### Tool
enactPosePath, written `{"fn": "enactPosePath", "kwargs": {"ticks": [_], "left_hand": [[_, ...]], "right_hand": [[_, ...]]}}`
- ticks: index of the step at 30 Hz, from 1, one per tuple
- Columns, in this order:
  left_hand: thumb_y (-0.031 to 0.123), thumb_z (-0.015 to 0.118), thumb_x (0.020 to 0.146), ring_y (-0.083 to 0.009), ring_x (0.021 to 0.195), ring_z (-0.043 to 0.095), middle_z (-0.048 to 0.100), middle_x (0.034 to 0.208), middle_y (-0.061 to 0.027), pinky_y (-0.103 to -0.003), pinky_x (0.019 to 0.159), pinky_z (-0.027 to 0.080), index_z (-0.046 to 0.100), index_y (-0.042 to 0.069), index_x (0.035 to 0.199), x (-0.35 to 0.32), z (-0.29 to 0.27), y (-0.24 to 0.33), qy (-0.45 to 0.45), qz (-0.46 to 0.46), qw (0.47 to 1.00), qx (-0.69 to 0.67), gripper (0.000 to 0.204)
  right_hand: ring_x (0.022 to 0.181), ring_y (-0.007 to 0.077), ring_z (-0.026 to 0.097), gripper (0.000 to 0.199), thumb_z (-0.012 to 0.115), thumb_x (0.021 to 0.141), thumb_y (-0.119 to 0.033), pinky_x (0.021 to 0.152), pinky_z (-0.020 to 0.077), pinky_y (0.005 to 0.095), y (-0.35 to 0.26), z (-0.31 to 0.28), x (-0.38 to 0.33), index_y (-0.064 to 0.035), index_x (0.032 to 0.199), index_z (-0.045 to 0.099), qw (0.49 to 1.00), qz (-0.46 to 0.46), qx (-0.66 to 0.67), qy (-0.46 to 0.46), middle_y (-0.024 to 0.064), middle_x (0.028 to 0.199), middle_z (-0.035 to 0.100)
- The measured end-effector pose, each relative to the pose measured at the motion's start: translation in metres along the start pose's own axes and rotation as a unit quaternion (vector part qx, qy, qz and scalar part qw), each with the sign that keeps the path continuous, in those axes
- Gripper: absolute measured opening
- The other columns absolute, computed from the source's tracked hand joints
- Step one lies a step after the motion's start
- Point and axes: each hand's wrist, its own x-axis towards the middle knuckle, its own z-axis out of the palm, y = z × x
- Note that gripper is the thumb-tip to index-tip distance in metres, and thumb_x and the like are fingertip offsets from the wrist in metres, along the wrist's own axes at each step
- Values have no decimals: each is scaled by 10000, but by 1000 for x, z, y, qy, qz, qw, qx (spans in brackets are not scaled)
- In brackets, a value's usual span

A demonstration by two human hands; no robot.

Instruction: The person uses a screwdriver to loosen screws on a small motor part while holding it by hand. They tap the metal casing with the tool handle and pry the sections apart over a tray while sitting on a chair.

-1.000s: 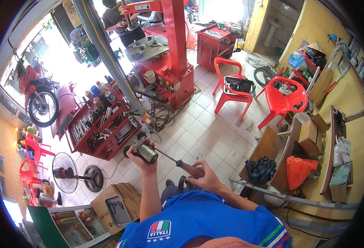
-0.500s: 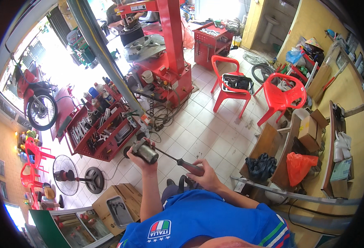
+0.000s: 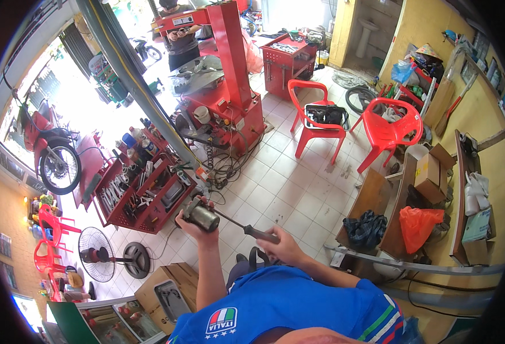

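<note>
My left hand (image 3: 194,228) is closed around a cylindrical metal motor (image 3: 204,218), dull silver with a darker end toward my fingers. It holds the motor raised in front of my body. In my right hand (image 3: 285,247) is a screwdriver (image 3: 258,233) with a dark grey handle, gripped at the handle's rear end. The long thin shaft points left toward the motor's upper end. Whether the tip touches the motor cannot be made out.
Left ahead stands a red tool cart (image 3: 149,198) full of wrenches and bottles. Beyond it are a red tyre-changing machine (image 3: 235,109) and a person (image 3: 178,43). A fan (image 3: 96,255) is at left, red chairs (image 3: 387,129) at right. An open metal tray (image 3: 171,301) lies on a cardboard box.
The view has shifted slightly, showing more of the person at the back. My right-hand fingers now wrap more closely around the screwdriver handle. The motor stays in my left hand.
</note>
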Motion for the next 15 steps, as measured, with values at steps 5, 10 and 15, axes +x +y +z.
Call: {"fn": "enactPosePath", "kwargs": {"ticks": [5,10,15], "left_hand": [[428,428,911,-289,1028,645,650,1102,-154,-433,913,532,593,-41,1143,0,1,-5,-15,-14,1000,-4,549],[426,428,910,-289,1028,647,659,1089,-147,-441,928,525,606,-41,1131,0,-6,0,-16,0,1000,-6,546],[426,436,889,-286,998,642,639,1050,-145,-471,899,519,539,22,1117,-1,-3,0,15,1,1000,4,476]], "right_hand": [[670,122,592,447,729,908,-324,548,479,284,27,-16,17,-8,1143,519,967,180,152,-100,63,799,643],[707,120,597,479,724,914,-329,540,476,267,9,-4,-3,-1,1205,532,990,-90,-110,19,85,829,649],[761,130,617,513,730,909,-296,598,507,258,13,-16,-6,-10,1249,474,997,26,64,-43,120,919,660]]}}
